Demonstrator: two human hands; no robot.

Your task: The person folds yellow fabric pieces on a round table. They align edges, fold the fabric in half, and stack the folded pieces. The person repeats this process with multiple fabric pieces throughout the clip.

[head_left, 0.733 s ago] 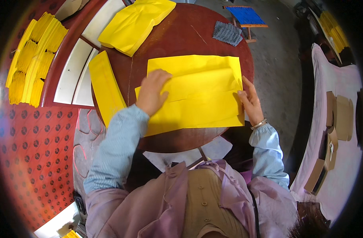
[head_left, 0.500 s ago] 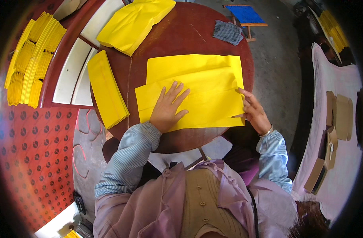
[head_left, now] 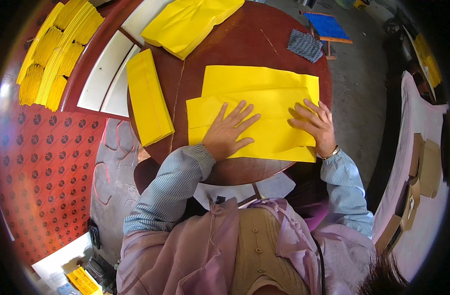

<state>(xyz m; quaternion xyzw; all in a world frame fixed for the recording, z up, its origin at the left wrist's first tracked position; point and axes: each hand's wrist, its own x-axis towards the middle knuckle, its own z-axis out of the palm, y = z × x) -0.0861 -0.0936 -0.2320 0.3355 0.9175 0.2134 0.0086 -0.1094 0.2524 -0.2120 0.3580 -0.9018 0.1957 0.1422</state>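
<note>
Yellow paper sheets (head_left: 264,78) lie in front of me on a round dark-red table (head_left: 235,44). The upper sheet (head_left: 271,115) is folded over part of the one beneath, whose far strip shows behind it. My left hand (head_left: 230,130) rests flat on the upper sheet's left half, fingers spread. My right hand (head_left: 316,127) is at the sheet's right end, its fingers apart and reaching over the paper; whether all the fingertips touch is hard to tell. A neat stack of folded yellow paper (head_left: 150,98) lies left of the sheets.
A larger yellow paper pile (head_left: 190,24) sits at the table's far left. A grey textured cloth (head_left: 304,45) lies near the far right edge, by a blue-topped folding stool (head_left: 328,25). Bundled yellow stacks (head_left: 58,51) stand far left; cardboard boxes (head_left: 429,167) lie at right.
My right hand has let go of the sheet's right edge and moved onto the paper, its fingers now opened out. My left hand stays flat on the sheet. The whole view has shifted slightly.
</note>
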